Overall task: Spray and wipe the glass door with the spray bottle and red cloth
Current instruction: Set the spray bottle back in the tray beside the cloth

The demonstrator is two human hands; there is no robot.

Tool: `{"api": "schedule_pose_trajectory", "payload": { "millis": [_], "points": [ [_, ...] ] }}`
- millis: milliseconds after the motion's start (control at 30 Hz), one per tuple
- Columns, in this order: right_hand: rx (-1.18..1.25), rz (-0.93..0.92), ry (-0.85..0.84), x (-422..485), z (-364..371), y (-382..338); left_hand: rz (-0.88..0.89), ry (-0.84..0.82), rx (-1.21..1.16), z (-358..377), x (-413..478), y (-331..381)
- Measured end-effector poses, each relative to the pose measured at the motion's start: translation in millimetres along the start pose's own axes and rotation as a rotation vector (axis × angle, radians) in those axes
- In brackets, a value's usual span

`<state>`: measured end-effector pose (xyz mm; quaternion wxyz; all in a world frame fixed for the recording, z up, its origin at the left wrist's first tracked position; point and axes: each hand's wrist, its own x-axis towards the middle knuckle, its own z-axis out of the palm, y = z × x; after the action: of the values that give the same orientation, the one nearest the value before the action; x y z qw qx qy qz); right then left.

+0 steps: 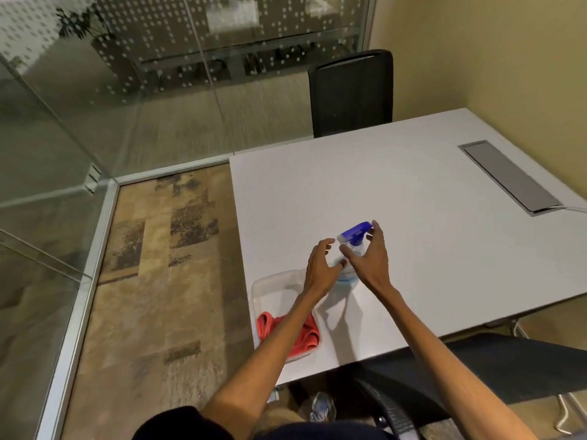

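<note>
A clear spray bottle [350, 249] with a blue trigger head stands upright on the white table [413, 192]. My left hand [320, 269] and my right hand [370, 260] hover on either side of it, fingers spread, fingertips close to or just touching the bottle. Neither hand grips it. The red cloth [300, 333] lies crumpled in a clear plastic tray [276, 284] near the table's front left corner, partly hidden under my left forearm. The glass door [47, 154] stands to the left, past the carpet.
A black chair [351, 93] stands at the table's far side; another dark chair [508, 360] sits under the near edge. A grey cable hatch [508, 176] is set in the tabletop at right. Patterned carpet [158, 265] lies between table and glass.
</note>
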<state>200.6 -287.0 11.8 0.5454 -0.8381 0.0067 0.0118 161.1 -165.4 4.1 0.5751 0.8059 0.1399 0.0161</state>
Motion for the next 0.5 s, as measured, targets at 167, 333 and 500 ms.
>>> {"api": "schedule_pose_trajectory", "payload": {
  "millis": [167, 333, 500],
  "points": [
    [0.037, -0.124, -0.048, 2.6, -6.2, -1.2, 0.044, 0.004, -0.088, 3.7, 8.0, 6.0],
    [0.006, -0.169, -0.043, 5.6, -11.1, -6.9, 0.014, -0.045, -0.175, 15.9, 10.9, 7.4],
    [-0.004, -0.159, 0.031, 6.2, -13.5, -7.5, -0.077, -0.012, -0.245, 31.2, 13.7, 9.1]
  ]
}}
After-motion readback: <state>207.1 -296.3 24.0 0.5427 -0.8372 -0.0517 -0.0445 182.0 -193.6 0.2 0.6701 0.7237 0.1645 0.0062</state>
